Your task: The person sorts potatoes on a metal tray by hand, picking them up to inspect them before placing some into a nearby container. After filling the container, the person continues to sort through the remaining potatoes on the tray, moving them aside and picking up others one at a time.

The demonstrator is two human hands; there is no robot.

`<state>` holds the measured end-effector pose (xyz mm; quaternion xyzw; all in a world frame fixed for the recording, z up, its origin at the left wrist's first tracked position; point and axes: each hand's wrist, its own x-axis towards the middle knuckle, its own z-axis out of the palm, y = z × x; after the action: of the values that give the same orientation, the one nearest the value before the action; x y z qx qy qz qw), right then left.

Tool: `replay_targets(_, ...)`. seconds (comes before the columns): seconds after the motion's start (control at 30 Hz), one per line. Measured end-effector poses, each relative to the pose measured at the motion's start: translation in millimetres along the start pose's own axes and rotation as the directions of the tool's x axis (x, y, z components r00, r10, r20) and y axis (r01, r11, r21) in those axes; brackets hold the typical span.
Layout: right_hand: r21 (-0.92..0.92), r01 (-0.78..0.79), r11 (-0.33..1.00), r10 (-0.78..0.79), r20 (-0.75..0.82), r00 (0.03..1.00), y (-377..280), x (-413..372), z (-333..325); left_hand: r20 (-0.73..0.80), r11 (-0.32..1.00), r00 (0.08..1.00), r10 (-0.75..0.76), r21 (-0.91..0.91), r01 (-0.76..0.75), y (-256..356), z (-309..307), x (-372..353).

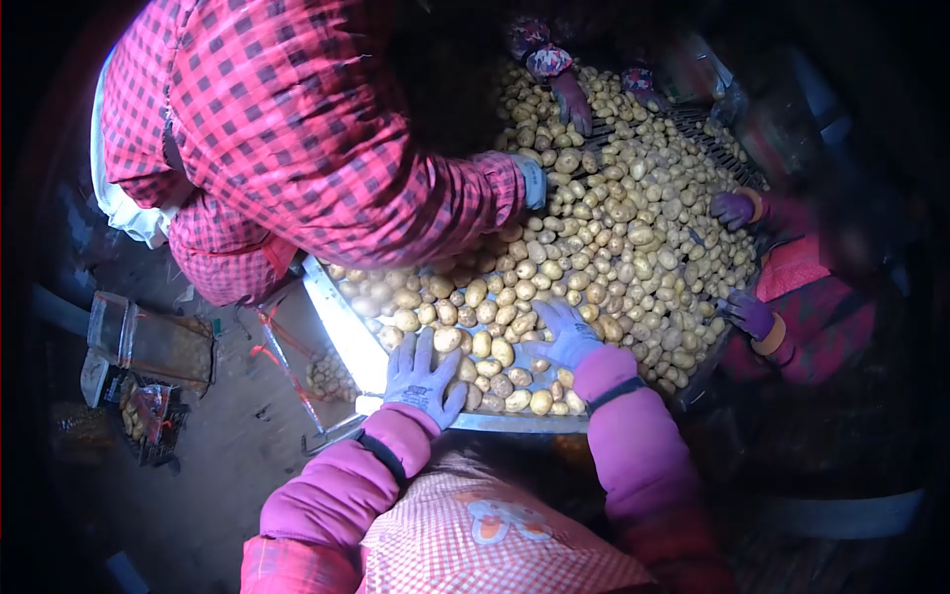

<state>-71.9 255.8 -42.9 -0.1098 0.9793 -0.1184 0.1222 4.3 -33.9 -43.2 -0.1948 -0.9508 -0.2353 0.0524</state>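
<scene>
Up in the upper left, a co-worker's red checked jacket [297, 119] leans over the table [341, 319] heaped with potatoes [614, 228]. At lower centre, the gloved left hand [424, 381] lies open, fingers spread on potatoes by the near rim. Right of it, the right hand [564, 337] rests open on the heap. Purple gloves [749, 315] touch the pile's right edge.

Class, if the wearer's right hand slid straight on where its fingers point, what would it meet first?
Probably the potatoes just beyond the right hand, on the sorting table.
</scene>
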Motion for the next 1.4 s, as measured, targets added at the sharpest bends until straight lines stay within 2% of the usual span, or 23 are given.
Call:
replay_targets(0.1,0.131,-0.067,0.989,0.083,-0.117,0.99,-19,-4,-11,0.007,1.0,1.0,-0.003,0.017,0.002,1,1,0)
replay_targets(0.13,0.002,0.039,0.999,-0.037,-0.268,0.963,-28,-2,0,0.013,1.0,1.0,-0.009,0.027,0.008,1,0,0)
replay_targets(0.17,0.006,0.041,0.999,-0.037,-0.267,0.963,-45,-3,1,0.015,0.999,1.0,-0.01,0.03,0.01,2,0,-1)
replay_targets(0.23,-0.237,-0.118,0.964,0.085,-0.145,0.986,-74,-5,0,0.021,0.999,1.0,-0.018,0.033,0.017,-1,0,0)
replay_targets(0.3,-0.222,-0.165,0.961,0.118,-0.212,0.97,-79,-3,5,0.027,0.999,0.999,-0.018,0.045,0.016,-2,-1,-1)
replay_targets(0.37,-0.013,-0.216,0.976,0.212,-0.133,0.968,-71,-6,3,0.002,1.0,1.0,-0.014,-0.001,0.015,0,-1,1)
replay_targets(0.43,0.027,-0.18,0.983,0.181,-0.111,0.977,-46,-17,-4,0.003,1.0,1.0,0.002,-0.001,-0.002,2,-6,2)
replay_targets(0.47,0.466,-0.104,0.878,0.176,-0.112,0.978,-23,-26,-4,0.009,1.0,1.0,0.006,0.002,-0.006,2,-7,3)
replay_targets(0.5,0.809,-0.005,0.587,0.164,-0.113,0.98,-2,-35,-7,0.018,1.0,1.0,0.003,0.007,-0.004,2,-7,3)
replay_targets(0.57,0.992,-0.113,0.061,0.521,0.065,0.851,1,-75,-57,0.026,1.0,1.0,0.008,0.01,-0.008,1,-4,1)
replay_targets(0.63,0.963,0.112,0.246,0.54,-0.232,0.809,47,-112,-45,0.056,0.998,0.998,-0.004,0.06,0.001,1,-2,2)
replay_targets(0.67,0.964,0.11,0.242,0.558,-0.231,0.797,54,-124,-54,0.07,0.999,0.997,-0.006,0.053,0.002,2,-2,3)
replay_targets(0.73,0.972,-0.177,0.155,0.694,0.02,0.72,63,-152,-65,0.086,0.998,0.996,0.003,0.069,-0.009,3,-2,4)
replay_targets(0.77,0.976,-0.175,0.134,0.712,0.028,0.702,82,-158,-42,0.097,0.997,0.995,0.007,0.078,-0.015,4,-3,4)
replay_targets(0.8,0.824,-0.26,0.503,0.636,-0.15,0.757,110,-158,-5,0.107,0.996,0.994,0.0,0.085,-0.009,6,-2,4)
replay_targets(0.83,0.532,-0.304,0.79,0.501,-0.274,0.821,127,-165,15,0.113,0.995,0.994,0.004,0.102,-0.015,5,0,4)
replay_targets(0.87,0.393,-0.505,0.769,0.602,-0.175,0.779,90,-158,5,0.109,0.993,0.994,0.008,0.115,-0.021,4,3,3)
replay_targets(0.9,0.13,-0.511,0.849,0.513,-0.433,0.741,87,-147,32,0.102,0.991,0.995,0.009,0.129,-0.023,4,6,2)
replay_targets(0.93,0.061,-0.563,0.824,0.535,-0.41,0.739,66,-141,31,0.128,0.987,0.992,-0.013,0.162,-0.008,6,6,2)
replay_targets(1.17,0.247,-0.604,0.758,0.65,-0.366,0.666,61,-132,40,0.054,0.987,0.998,0.014,0.158,-0.022,8,9,0)
replay_targets(1.23,0.379,-0.425,0.822,0.567,-0.468,0.678,65,-141,40,0.026,0.99,0.999,0.023,0.14,-0.027,6,10,0)
replay_targets(1.27,0.567,-0.25,0.785,0.574,-0.512,0.639,64,-142,39,0.024,0.99,0.999,0.026,0.14,-0.029,6,11,0)
replay_targets(1.4,0.488,-0.341,0.803,0.594,-0.617,0.516,81,-161,18,0.004,0.99,0.999,0.033,0.14,-0.033,0,12,-4)
